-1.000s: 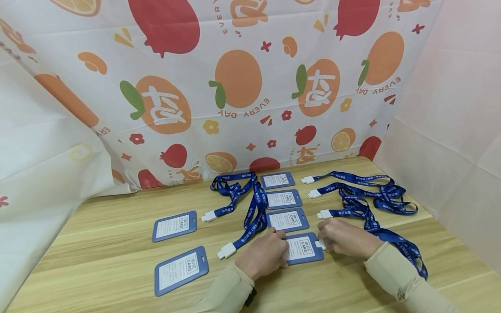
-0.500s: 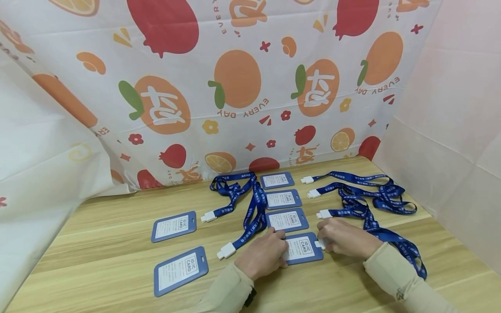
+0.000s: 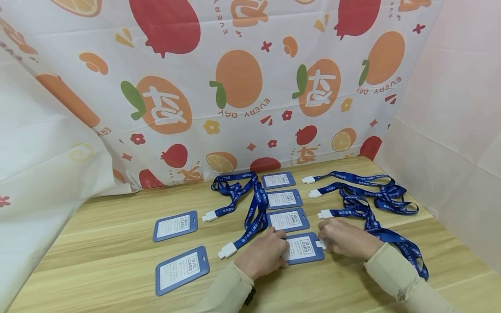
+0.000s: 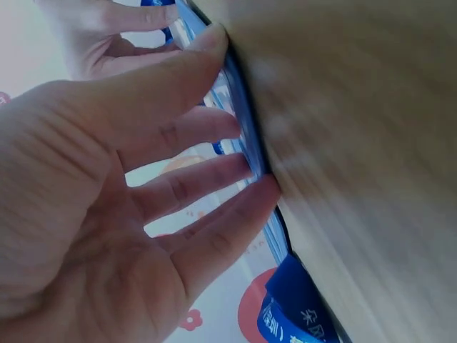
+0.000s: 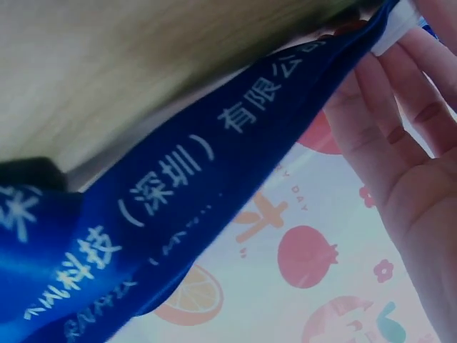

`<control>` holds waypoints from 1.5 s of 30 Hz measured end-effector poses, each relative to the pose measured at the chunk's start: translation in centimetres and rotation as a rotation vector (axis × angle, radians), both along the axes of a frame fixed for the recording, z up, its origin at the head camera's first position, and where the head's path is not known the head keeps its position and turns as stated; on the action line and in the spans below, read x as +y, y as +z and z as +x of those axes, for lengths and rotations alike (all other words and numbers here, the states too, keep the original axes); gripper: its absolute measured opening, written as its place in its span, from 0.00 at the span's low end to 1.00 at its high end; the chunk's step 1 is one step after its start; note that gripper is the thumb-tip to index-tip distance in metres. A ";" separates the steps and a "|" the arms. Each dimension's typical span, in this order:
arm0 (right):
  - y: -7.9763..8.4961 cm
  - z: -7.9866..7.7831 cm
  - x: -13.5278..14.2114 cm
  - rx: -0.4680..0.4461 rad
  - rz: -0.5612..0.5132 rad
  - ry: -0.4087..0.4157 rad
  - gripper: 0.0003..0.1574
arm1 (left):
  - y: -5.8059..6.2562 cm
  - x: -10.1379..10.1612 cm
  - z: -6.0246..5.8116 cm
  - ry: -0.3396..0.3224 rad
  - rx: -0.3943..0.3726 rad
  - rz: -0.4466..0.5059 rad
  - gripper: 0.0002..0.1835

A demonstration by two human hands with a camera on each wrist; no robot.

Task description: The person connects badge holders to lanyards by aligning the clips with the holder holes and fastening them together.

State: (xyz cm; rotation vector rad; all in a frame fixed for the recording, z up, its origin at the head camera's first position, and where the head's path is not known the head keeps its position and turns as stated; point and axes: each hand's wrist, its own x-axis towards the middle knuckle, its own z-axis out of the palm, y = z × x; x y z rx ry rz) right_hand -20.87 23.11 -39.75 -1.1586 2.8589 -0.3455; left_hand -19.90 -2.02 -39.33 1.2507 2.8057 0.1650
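A blue ID card holder (image 3: 305,248) lies flat on the wooden table, its slotted end facing right. My left hand (image 3: 263,254) grips it by the left end, thumb at the near edge and fingers across the holder. With my right hand (image 3: 347,238) I pinch the white plastic clip (image 3: 322,244) of a blue lanyard (image 3: 407,248) at the holder's slot. In the head view the clip overlaps the slot end; my fingers partly hide it, so I cannot tell whether it is fastened. The lanyard's printed strap (image 5: 178,161) trails away from my hand in the right wrist view.
Behind lie three more card holders (image 3: 287,219) in a column. Three loose lanyards with white clips (image 3: 325,214) are at right. Two lanyards (image 3: 256,208) lie left of the column, and two holders (image 3: 182,270) farther left. A fruit-print cloth (image 3: 242,130) hangs behind the table.
Both hands stay at the same card holder and clip. Only a slight shift of the whole head view shows.
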 end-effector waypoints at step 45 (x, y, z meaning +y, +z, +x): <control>-0.4 -0.2 1.1 -0.202 -0.181 -0.137 0.13 | 0.0 -0.2 0.0 0.018 -0.049 0.021 0.11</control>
